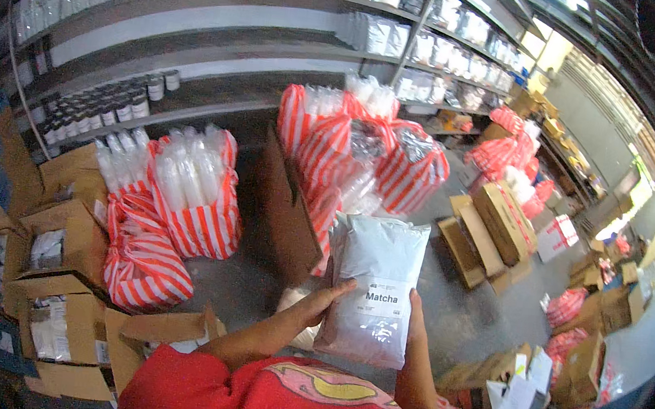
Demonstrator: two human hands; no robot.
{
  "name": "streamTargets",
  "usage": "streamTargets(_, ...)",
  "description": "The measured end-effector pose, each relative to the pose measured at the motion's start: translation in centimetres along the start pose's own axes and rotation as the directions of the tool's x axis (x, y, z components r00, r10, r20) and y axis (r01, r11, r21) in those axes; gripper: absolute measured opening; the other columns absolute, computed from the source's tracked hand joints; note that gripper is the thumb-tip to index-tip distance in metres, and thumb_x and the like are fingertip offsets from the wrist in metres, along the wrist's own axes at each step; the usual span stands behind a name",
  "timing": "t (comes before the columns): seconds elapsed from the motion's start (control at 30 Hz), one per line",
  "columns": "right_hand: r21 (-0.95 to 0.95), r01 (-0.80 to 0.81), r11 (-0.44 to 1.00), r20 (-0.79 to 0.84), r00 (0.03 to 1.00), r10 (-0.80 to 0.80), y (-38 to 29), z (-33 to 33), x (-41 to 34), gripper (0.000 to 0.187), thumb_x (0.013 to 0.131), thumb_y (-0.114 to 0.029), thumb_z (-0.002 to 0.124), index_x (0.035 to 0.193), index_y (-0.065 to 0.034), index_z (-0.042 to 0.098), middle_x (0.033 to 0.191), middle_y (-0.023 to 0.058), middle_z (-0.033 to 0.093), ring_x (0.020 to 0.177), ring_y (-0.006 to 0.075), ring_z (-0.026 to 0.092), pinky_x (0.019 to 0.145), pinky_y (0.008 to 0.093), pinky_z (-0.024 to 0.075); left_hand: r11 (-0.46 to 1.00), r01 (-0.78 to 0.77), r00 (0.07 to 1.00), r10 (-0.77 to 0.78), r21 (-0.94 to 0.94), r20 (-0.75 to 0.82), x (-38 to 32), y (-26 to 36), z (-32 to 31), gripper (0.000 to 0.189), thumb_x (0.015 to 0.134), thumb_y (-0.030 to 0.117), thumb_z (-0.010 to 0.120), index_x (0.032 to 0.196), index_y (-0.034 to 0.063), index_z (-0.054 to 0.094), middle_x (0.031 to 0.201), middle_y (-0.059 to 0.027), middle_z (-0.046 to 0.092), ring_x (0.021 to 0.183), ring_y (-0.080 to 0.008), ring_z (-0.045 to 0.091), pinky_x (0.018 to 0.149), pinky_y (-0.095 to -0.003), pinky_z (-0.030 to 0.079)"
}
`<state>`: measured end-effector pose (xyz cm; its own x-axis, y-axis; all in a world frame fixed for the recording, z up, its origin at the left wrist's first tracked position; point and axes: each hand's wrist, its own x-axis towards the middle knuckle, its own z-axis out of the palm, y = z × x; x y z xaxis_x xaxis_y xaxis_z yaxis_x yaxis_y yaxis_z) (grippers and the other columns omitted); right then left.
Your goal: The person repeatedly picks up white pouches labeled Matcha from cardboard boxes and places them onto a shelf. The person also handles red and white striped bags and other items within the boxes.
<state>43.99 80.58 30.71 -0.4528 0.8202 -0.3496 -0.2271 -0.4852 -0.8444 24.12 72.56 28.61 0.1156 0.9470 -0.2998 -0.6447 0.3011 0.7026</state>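
A filled silvery-white pouch with a white printed label is held upright in front of my chest. My left hand grips its left side, the thumb lying on the front. At the opposite edge, my right hand clasps the pouch with its thumb along the side. The fingers of both hands are mostly hidden behind it. A second layer shows along the pouch's left edge; whether it is another pouch I cannot tell. Below and behind my left forearm lies a pale bag, partly covered.
Red-and-white striped sacks with clear plastic packs stand ahead and left. A large cardboard panel rises before me. Open cartons line the left; a flattened-looking carton sits right. Metal shelves hold pouches and jars.
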Motion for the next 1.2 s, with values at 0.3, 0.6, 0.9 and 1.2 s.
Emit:
streamTargets(0.3, -0.185, -0.206, 0.961, 0.253, 0.935, 0.249, -2.4, 13.3, 17.5, 0.071, 0.086, -0.053, 0.052, 0.131, 0.0021, 0.044, 0.124, 0.0208, 0.054, 0.107, 0.0306, 0.055, 0.093, 0.0377, 0.0420, 0.969, -0.230, 0.903, 0.178, -0.092, -0.390, 3.8, 11.0, -10.1, 0.073, 0.080, 0.053, 0.064, 0.133, 0.0076, 0.043, 0.128, -0.0112, 0.049, 0.113, -0.0260, 0.048, 0.099, -0.0400, 0.035)
streamTargets(0.6, -0.197, -0.253, 0.947, 0.399, 0.862, 0.314, 0.8, 28.4, 39.1, 0.066, 0.087, -0.053, 0.052, 0.127, -0.0014, 0.049, 0.117, 0.0156, 0.059, 0.101, 0.0260, 0.059, 0.089, 0.0363, 0.0446, 0.952, -0.266, 0.861, 0.164, -0.153, -0.481, 9.2, 26.7, -26.4, 0.072, 0.080, 0.053, 0.063, 0.134, 0.0095, 0.042, 0.130, -0.0110, 0.048, 0.116, -0.0260, 0.046, 0.098, -0.0401, 0.037)
streamTargets(0.9, -0.176, -0.418, 0.891, 0.354, 0.818, 0.454, -2.9, 41.7, 51.9, 0.067, 0.084, -0.056, 0.054, 0.124, -0.0021, 0.053, 0.114, 0.0153, 0.061, 0.098, 0.0273, 0.060, 0.088, 0.0359, 0.0454, 0.956, -0.279, 0.878, 0.215, -0.093, -0.427, 16.6, 41.8, -38.4, 0.067, 0.085, 0.053, 0.057, 0.133, 0.0086, 0.042, 0.124, -0.0105, 0.053, 0.112, -0.0275, 0.049, 0.095, -0.0423, 0.040)
streamTargets(1.2, -0.077, -0.441, 0.894, 0.457, 0.782, 0.425, -7.2, 47.9, 65.7, 0.060, 0.087, -0.052, 0.054, 0.121, -0.0020, 0.056, 0.113, 0.0144, 0.062, 0.094, 0.0256, 0.061, 0.084, 0.0349, 0.0471, 0.959, -0.280, 0.888, 0.241, -0.046, -0.392, 24.2, 54.3, -41.7, 0.074, 0.082, 0.055, 0.060, 0.136, 0.0084, 0.040, 0.132, -0.0115, 0.048, 0.120, -0.0293, 0.046, 0.099, -0.0437, 0.038)
